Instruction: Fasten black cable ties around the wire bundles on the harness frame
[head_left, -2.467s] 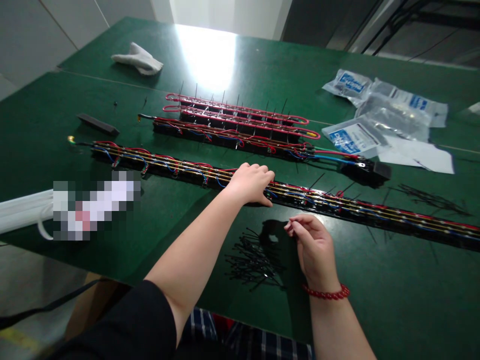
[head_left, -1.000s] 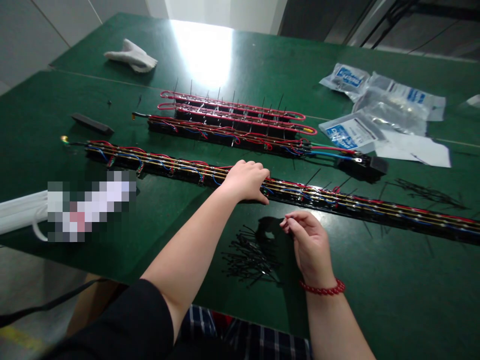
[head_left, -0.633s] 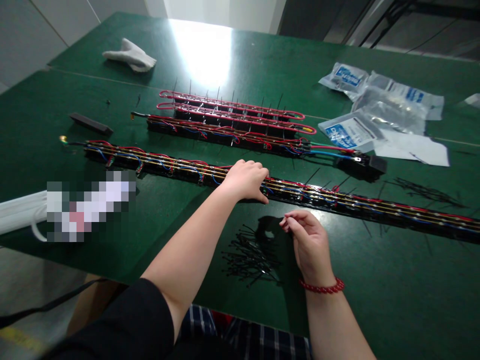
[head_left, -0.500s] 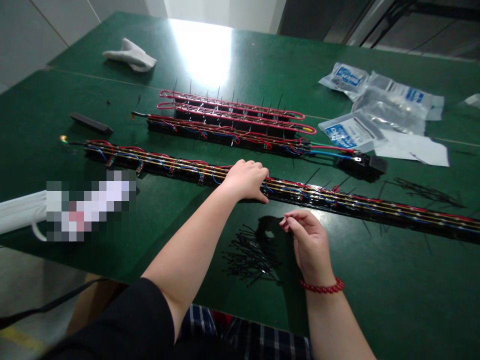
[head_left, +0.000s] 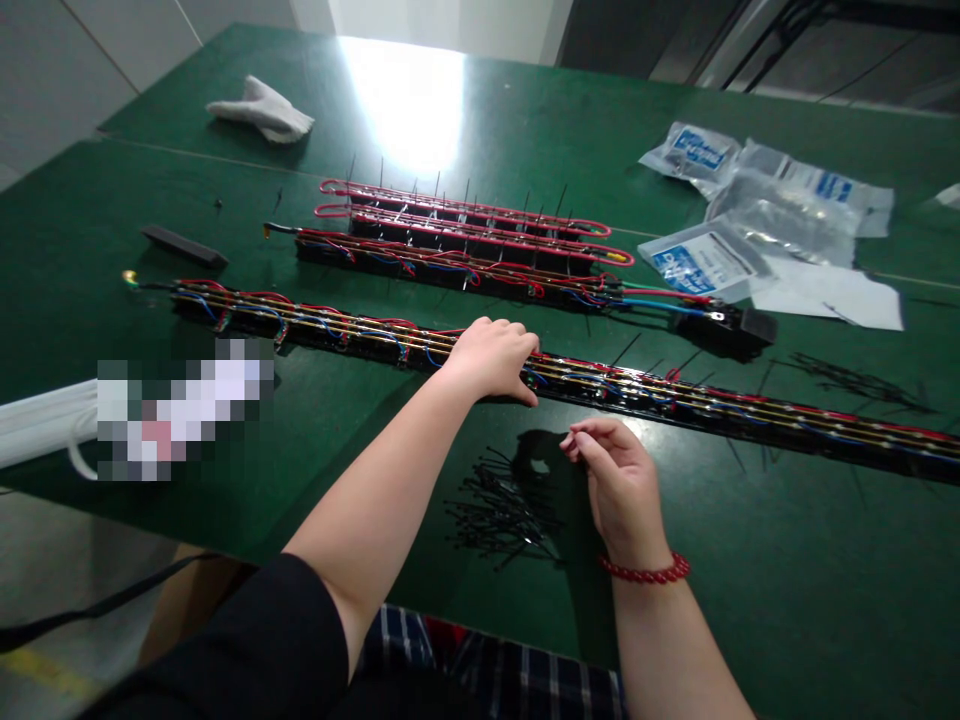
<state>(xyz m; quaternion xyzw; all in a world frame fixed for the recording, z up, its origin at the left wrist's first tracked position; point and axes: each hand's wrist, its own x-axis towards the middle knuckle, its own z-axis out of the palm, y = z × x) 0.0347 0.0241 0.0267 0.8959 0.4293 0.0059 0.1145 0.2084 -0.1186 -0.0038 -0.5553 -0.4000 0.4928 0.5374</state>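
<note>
A long black strip [head_left: 675, 398] laced with red, blue and yellow wires runs across the green table [head_left: 787, 560]. My left hand [head_left: 493, 358] rests on its middle, fingers curled over the wires and gripping the strip. My right hand [head_left: 615, 480], with a red bead bracelet at the wrist, hovers just in front of the strip; thumb and fingertips are pinched together, and what they hold is too small to make out. A loose pile of black cable ties [head_left: 501, 510] lies on the table just left of my right hand.
Shorter wired strips [head_left: 465, 240] with upright cable ties lie behind. A black connector block [head_left: 731, 328] sits at their right end. Plastic bags [head_left: 765, 230] lie at the back right, a white glove [head_left: 261, 110] at the back left, more ties [head_left: 855, 385] at right.
Nothing but a slight shift of the camera view; both hands stay where they were.
</note>
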